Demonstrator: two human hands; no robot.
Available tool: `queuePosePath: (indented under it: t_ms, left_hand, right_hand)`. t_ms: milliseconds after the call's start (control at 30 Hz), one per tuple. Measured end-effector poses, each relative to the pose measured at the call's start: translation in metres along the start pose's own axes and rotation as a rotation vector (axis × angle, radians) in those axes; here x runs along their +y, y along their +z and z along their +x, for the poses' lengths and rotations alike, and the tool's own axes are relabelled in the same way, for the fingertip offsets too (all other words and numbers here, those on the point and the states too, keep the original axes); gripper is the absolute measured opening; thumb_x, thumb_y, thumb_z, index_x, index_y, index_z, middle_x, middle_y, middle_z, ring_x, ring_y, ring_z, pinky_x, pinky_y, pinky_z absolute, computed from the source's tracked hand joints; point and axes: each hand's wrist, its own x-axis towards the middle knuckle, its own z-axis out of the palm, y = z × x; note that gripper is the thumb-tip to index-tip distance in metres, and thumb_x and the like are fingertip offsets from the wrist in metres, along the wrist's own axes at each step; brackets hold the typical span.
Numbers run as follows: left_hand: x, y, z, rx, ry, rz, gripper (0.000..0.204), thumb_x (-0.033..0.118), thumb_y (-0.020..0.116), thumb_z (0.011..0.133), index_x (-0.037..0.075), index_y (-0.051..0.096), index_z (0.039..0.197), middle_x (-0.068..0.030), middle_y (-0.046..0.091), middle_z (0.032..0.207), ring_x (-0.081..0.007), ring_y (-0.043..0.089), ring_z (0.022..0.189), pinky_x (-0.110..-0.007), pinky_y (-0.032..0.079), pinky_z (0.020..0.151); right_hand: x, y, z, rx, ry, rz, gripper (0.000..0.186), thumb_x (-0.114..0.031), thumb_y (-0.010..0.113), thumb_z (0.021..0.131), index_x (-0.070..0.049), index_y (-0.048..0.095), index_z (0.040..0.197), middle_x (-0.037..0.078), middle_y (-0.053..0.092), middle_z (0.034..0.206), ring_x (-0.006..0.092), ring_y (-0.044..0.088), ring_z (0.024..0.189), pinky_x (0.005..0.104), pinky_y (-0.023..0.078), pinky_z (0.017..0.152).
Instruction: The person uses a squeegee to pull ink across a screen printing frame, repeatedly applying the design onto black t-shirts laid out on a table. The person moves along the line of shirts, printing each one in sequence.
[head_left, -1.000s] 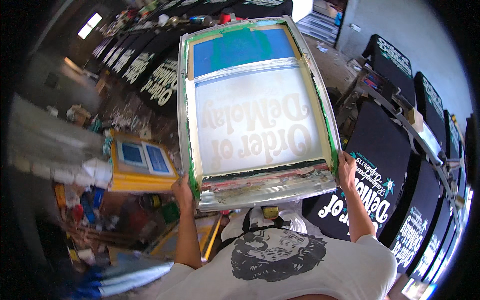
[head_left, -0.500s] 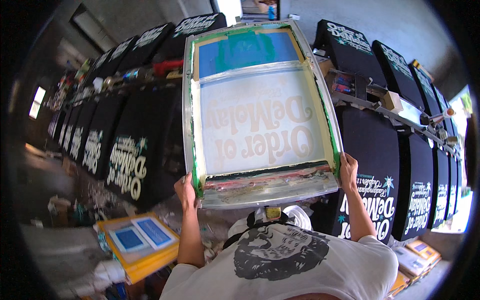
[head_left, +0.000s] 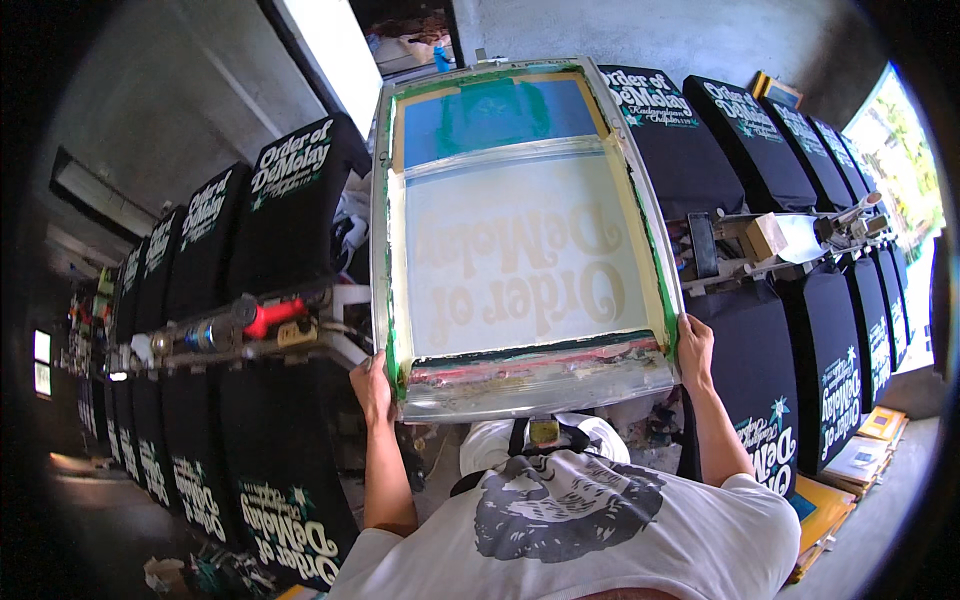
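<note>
I hold a large metal-framed printing screen (head_left: 520,250) flat in front of me, its pale mesh carrying mirrored lettering and a blue-green taped band at the far end. A squeegee (head_left: 540,372) with ink smears lies along the near edge inside the frame. My left hand (head_left: 372,385) grips the near left corner of the frame. My right hand (head_left: 694,350) grips the near right corner. Below and around the screen stand rows of black shirts (head_left: 290,200) with white lettering, stretched on boards.
More black shirts on boards (head_left: 690,140) run along the right. A metal rail with a red tool and a spray can (head_left: 240,322) sits at left; a bracket with a wooden block (head_left: 770,238) at right. Stacked yellow frames (head_left: 860,455) lie at lower right.
My view has swung along the rows of shirts while both hands keep the screen. The yellow frame with blue panels at lower left has left the picture; the metal rail has come in.
</note>
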Motion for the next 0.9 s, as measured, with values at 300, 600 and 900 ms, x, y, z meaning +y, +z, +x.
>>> queuePosePath:
  t_ms: [300,600,900]
  left_hand:
    - [0.002,0.074,0.203,-0.098,0.064,0.140,0.032,0.022,0.068,0.091,-0.005,0.066,0.074,-0.0017,0.063,0.068,-0.0115,0.054,0.065,-0.033,0.043,0.063]
    - [0.077,0.199,0.376,-0.299,0.118,0.179,0.035,0.021,0.066,0.092,-0.004,0.058,0.069,-0.0005,0.056,0.066,-0.0108,0.047,0.063,-0.035,0.039,0.060]
    - [0.101,0.351,0.564,-0.502,0.233,0.296,0.039,0.025,0.066,0.092,-0.003,0.058,0.066,-0.0012,0.054,0.062,-0.0117,0.046,0.061,-0.037,0.037,0.059]
  right_hand:
    - [-0.030,0.114,0.101,0.054,0.109,0.125,0.039,-0.025,0.055,0.105,0.009,0.069,0.119,0.011,0.074,0.092,0.0131,0.064,0.081,0.0297,0.051,0.075]
    - [-0.056,0.194,0.205,0.275,0.079,0.098,0.039,-0.025,0.057,0.104,0.010,0.069,0.118,0.008,0.073,0.092,0.0122,0.063,0.080,0.0295,0.051,0.074]
    - [-0.077,0.283,0.309,0.458,0.123,0.159,0.037,-0.023,0.055,0.104,0.008,0.070,0.115,0.005,0.069,0.083,0.0103,0.057,0.075,0.0300,0.048,0.070]
